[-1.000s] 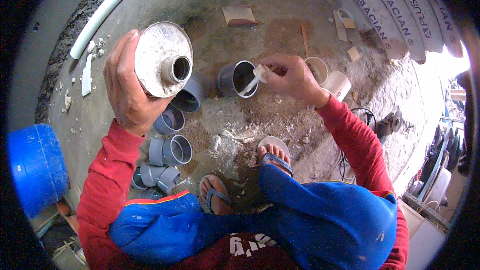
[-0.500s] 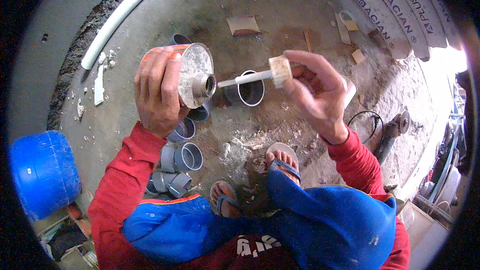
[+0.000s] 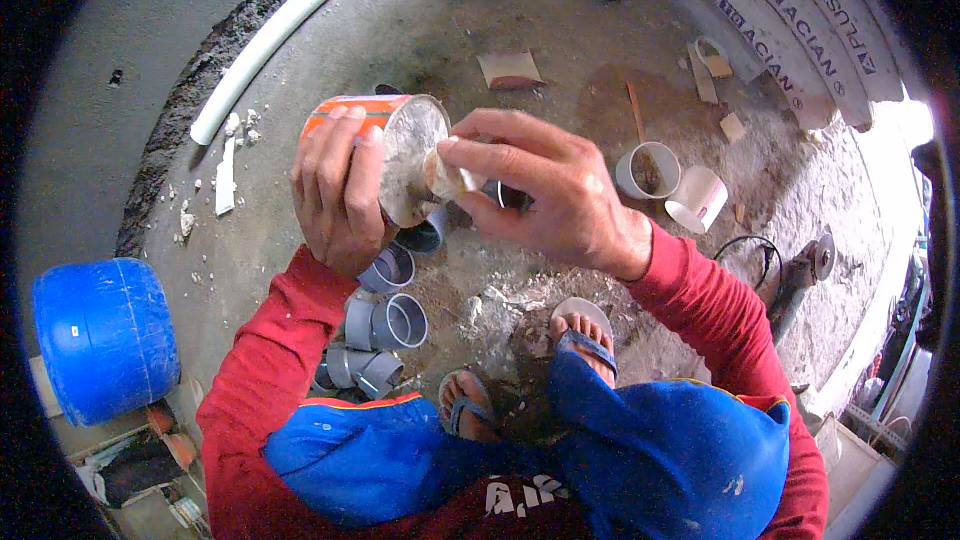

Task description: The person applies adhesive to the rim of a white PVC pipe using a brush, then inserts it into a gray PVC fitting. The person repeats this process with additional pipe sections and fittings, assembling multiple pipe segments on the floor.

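While the person in the red sleeves bends over the dusty floor, a round metal can (image 3: 408, 135) is held up in the air in front of them, tipped on its side with its end facing the right hand. Its side is orange with a paler band by the far edge; the end is dull silver, smeared with whitish residue. A stubby, off-white cap (image 3: 447, 178), crusted and rough, sits at that end.

Around the can's side, the left hand (image 3: 338, 190) is curled, its fingers lying close together over the orange surface. The right hand (image 3: 565, 190) pinches the cap narrowly between thumb and bent fingers.

I can't make out the can's mouth, since the cap and fingertips cover it, nor whether the cap is seated or just touching. The left palm and thumb are mostly out of sight, and the left fingers hide much of the can's side. Beneath the can, some of the grey pipe fittings (image 3: 400, 321) are partly blocked by the hands and can. Off to the left, a blue drum (image 3: 105, 340) shades into the dark rim of the view.
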`<state>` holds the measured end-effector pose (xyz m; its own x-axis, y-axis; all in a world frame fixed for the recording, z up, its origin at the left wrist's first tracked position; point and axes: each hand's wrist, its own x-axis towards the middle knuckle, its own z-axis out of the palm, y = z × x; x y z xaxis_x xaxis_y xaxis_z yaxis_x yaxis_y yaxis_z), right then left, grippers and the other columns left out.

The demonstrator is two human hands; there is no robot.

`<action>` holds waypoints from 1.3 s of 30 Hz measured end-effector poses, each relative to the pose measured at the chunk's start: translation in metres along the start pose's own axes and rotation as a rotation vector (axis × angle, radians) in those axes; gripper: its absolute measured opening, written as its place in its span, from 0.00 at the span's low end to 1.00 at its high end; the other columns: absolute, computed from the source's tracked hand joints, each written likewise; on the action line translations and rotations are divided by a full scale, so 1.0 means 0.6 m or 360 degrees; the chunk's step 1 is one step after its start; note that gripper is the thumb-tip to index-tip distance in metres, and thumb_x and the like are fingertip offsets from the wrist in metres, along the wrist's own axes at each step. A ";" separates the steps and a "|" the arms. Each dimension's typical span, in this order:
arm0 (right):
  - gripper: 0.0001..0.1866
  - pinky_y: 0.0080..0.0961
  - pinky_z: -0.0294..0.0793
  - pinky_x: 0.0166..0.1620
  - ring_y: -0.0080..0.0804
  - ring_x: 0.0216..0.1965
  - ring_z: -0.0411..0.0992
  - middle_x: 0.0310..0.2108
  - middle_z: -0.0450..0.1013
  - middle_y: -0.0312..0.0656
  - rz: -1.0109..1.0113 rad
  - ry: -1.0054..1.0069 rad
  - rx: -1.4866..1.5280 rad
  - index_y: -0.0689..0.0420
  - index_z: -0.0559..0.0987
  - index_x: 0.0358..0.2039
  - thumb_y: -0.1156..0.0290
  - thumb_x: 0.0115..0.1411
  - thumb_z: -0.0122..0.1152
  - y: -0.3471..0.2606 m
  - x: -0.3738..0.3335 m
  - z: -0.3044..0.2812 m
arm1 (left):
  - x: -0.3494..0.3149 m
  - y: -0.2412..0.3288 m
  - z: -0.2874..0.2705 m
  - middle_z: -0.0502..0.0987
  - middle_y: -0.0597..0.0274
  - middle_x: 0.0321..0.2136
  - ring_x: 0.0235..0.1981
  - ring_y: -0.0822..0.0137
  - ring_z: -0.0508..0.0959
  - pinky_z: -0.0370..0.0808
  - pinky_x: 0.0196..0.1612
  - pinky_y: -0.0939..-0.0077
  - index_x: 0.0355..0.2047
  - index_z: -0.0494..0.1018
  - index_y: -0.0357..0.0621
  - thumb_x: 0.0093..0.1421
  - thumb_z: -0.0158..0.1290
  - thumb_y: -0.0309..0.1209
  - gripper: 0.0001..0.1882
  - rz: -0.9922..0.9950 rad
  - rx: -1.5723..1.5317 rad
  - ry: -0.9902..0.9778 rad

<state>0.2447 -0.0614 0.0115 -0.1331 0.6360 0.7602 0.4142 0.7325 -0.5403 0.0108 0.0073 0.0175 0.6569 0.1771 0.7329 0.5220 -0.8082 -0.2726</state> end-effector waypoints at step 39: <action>0.21 0.26 0.82 0.44 0.29 0.43 0.80 0.46 0.79 0.43 0.1534 0.0513 0.0139 0.59 0.79 0.53 0.72 0.59 0.71 0.125 -0.273 0.004 | -0.105 0.107 0.114 0.71 0.46 0.59 0.58 0.46 0.73 0.69 0.59 0.48 0.66 0.58 0.37 0.43 0.77 0.42 0.55 -0.0752 -0.0139 0.0040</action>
<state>0.2958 -0.1099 -0.1544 0.4766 0.8781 0.0420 0.1481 -0.0331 -0.9884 0.0401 -0.0171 -0.0890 0.3452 0.5236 0.7789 0.7118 -0.6870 0.1464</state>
